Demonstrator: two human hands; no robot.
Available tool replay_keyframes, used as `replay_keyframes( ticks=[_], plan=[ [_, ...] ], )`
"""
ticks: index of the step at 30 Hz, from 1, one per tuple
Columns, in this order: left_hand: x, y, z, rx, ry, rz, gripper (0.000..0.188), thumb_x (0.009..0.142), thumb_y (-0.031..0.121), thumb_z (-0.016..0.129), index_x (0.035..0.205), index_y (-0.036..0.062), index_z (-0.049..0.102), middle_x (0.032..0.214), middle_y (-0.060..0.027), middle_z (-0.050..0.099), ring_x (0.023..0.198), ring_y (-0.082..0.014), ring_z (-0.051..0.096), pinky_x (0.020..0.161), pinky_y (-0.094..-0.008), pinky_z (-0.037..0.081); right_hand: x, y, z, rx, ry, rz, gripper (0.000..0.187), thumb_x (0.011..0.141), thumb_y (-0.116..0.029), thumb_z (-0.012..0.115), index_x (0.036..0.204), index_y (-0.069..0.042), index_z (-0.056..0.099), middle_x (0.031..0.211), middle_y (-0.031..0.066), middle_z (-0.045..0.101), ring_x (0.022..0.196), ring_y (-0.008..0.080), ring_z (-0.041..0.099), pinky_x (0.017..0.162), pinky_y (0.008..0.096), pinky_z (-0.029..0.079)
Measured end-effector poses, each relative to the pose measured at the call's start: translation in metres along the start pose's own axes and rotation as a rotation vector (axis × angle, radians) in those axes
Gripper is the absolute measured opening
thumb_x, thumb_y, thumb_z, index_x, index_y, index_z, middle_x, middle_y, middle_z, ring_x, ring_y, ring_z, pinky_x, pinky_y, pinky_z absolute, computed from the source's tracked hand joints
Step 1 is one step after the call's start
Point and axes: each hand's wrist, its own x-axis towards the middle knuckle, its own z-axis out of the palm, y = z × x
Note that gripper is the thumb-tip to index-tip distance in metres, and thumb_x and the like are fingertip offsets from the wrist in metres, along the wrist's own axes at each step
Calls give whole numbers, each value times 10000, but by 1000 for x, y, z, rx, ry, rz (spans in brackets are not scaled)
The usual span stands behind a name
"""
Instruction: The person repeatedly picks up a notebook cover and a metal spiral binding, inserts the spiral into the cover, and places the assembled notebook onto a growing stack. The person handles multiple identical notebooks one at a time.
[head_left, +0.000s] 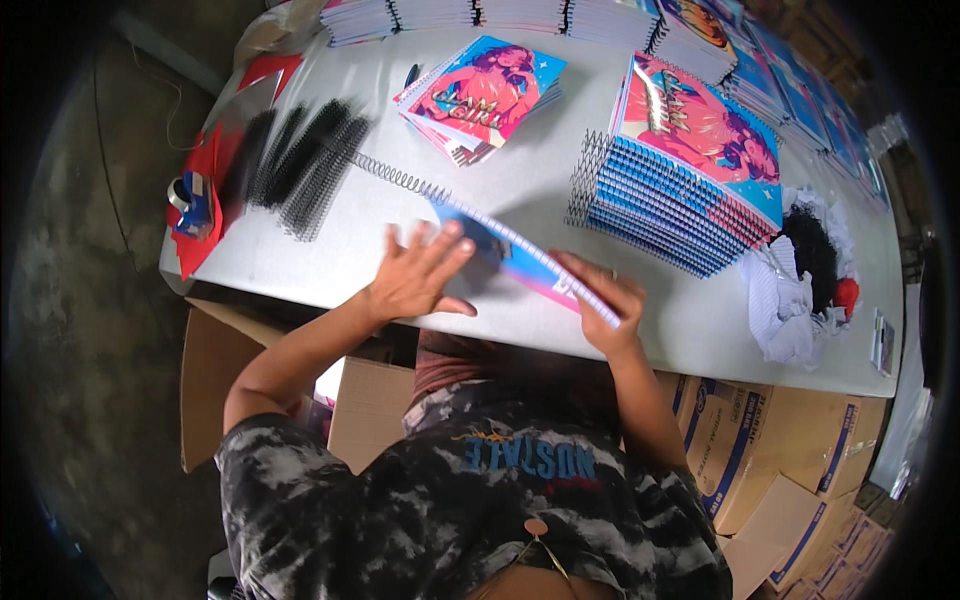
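Note:
My right hand (608, 300) grips the near end of a notebook (535, 268) with a blue and pink cover, held tilted on its edge above the table. Along its upper edge runs a row of binding holes. A dark spiral binding coil (395, 178) stretches out from the notebook's far left corner toward a heap of loose black coils (315, 170). My left hand (420, 275) hovers beside the notebook, fingers spread and slightly blurred, holding nothing that I can see. Beyond it lies a small pile of illustrated notebooks (490, 90).
A tall stack of coil-bound notebooks (690, 200) stands on the right of the white table (400, 75). More stacks line the back. White crumpled cloth (785, 300) with a black tangle lies at right, a blue tape roll (195, 205) at left. Cardboard boxes (760, 450) sit below.

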Motion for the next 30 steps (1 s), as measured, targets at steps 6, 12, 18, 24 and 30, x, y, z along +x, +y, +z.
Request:
replay_keyframes(
  ticks=[6,12,18,24,30],
  plan=[
    [33,-30,-4,-194,210,-365,1074,766,751,325,1367,-107,86,1430,-306,52,1289,-548,6,986,-649,-80,1,-11,11,-15,-62,-94,299,725,-41,652,1021,0,647,979,164,655,853,264,663,728,316,531],
    [10,2,-11,-238,252,-127,981,777,711,392,1337,-84,264,1352,-223,359,1292,-421,232,1022,-594,85,-3,-13,13,20,-114,-126,308,727,-37,652,1033,-4,647,970,172,655,846,271,661,719,321,534],
    [14,6,-9,-233,303,-52,1042,737,754,401,1371,-54,224,1411,-261,225,1274,-484,193,991,-656,101,1,0,9,-3,-35,-171,314,729,-18,637,1043,7,637,981,179,651,839,274,664,725,323,533],
    [22,-5,18,-354,417,-410,956,790,692,396,1332,-80,243,1391,-218,235,1310,-363,206,1083,-467,153,2,-4,19,11,-55,-130,337,711,-22,648,1047,5,634,979,168,653,845,263,663,703,313,537],
    [69,-15,-32,-326,548,-193,1066,763,765,302,1347,-117,166,1442,-287,-14,1323,-481,-21,1032,-595,-57,4,-12,14,75,-146,-107,322,725,67,537,1035,48,622,987,207,644,893,300,653,753,351,526]
  ],
)
